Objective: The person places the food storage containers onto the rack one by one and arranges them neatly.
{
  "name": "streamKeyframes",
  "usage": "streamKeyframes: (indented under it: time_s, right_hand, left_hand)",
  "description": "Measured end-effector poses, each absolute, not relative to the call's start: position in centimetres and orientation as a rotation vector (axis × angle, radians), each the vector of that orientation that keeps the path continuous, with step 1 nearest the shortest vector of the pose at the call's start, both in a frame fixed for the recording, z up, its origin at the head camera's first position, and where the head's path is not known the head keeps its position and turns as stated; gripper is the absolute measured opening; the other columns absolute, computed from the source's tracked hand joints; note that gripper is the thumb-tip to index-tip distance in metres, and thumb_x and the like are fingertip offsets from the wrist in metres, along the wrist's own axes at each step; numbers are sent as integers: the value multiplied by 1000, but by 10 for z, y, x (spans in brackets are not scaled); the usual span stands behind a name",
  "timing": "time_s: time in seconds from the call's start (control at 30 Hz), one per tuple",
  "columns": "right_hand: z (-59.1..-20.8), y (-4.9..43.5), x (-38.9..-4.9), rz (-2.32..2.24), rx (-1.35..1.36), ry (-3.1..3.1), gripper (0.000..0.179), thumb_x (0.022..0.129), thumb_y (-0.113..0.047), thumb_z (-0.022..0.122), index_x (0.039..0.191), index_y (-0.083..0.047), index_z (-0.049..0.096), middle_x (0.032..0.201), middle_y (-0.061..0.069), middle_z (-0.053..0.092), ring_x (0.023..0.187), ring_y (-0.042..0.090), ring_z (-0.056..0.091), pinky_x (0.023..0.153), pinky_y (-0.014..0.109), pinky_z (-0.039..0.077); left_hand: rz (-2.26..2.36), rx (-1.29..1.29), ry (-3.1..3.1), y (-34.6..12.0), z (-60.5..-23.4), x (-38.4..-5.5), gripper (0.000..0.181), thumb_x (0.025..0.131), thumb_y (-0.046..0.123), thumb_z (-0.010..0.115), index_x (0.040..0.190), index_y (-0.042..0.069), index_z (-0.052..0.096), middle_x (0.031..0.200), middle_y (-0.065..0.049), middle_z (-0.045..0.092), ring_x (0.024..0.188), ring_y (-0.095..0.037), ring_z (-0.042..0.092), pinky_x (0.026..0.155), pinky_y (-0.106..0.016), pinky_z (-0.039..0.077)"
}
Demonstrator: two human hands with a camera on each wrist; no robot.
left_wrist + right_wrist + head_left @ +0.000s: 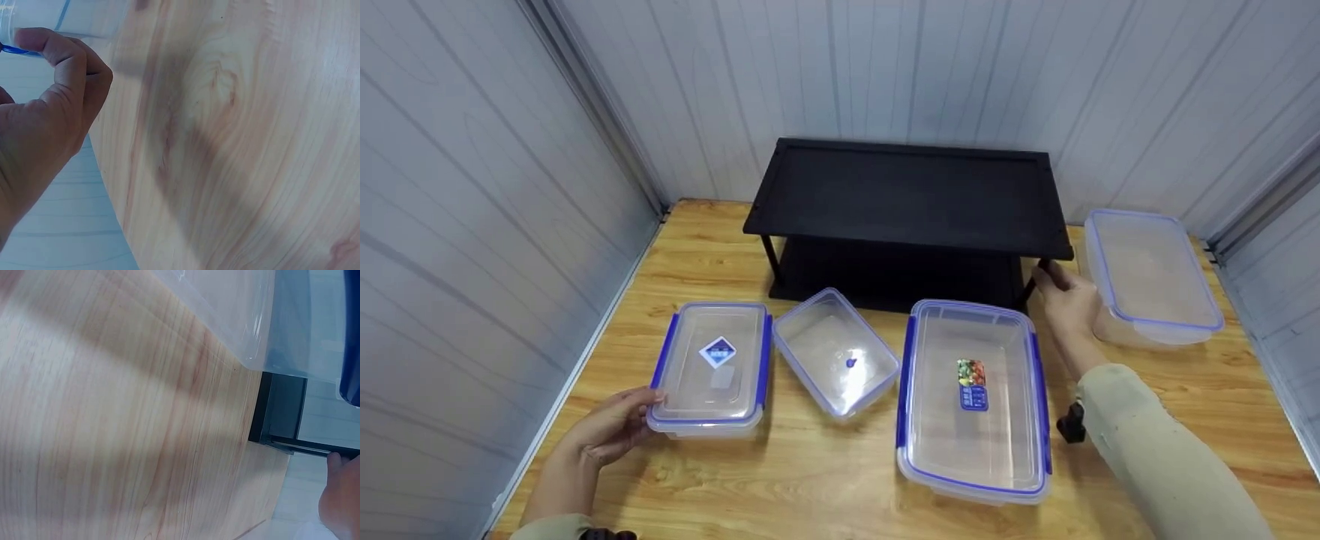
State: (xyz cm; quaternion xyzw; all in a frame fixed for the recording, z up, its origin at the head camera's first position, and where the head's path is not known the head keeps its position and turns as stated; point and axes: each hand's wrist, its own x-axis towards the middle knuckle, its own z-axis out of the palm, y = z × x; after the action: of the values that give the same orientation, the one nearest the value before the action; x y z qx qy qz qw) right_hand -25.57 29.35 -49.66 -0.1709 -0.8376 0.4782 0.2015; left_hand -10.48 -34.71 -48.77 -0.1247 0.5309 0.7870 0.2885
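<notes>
My left hand (611, 427) pinches the near left corner of a lidded clear food container (690, 394) with blue side clips and a diamond label. In the left wrist view its fingers are bent beside the container's edge (93, 19). At the right, my right hand (1069, 304) grips the front right post (1030, 291) of a black two-tier rack (907, 199). The right wrist view shows the fingers on that post (315, 446). A larger lidded food container (941, 450) with blue clips stands just left of my right forearm.
Between the two lidded containers, a smaller clear container (817, 360) lies turned at an angle, touching or nearly touching both. Another clear container (1159, 270) with a blue rim stands right of the rack. Pale panel walls (907, 67) enclose the wooden table (780, 480) at back and sides.
</notes>
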Motion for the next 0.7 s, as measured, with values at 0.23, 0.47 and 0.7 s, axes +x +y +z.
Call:
streamKeyframes:
  time_s: [0.23, 0.47, 0.7]
  right_hand:
    - [-496, 292, -255, 1368, -470, -2303, 29, 87, -29, 73, 110, -13, 73, 111, 5, 69, 105, 16, 65, 88, 18, 51]
    - [-495, 291, -255, 1369, -471, -2319, 31, 87, -30, 72, 113, -13, 71, 111, 7, 69, 109, 19, 63, 95, 26, 50]
    - [-496, 291, -256, 1399, -482, -2306, 32, 87, -31, 72, 114, -13, 71, 113, 6, 68, 107, 17, 64, 92, 23, 52]
  left_hand:
    - [2104, -224, 1365, -352, -488, -101, 23, 100, 8, 40, 108, 4, 61, 103, -10, 71, 98, -19, 68, 92, -29, 54]
    - [2167, -262, 1355, -357, -474, -100, 25, 100, 9, 41, 103, 7, 66, 101, -9, 72, 97, -17, 68, 90, -26, 54]
    - [2214, -254, 1355, -359, -449, -105, 26, 101, 8, 41, 103, 5, 67, 101, -10, 72, 97, -18, 68, 88, -26, 55]
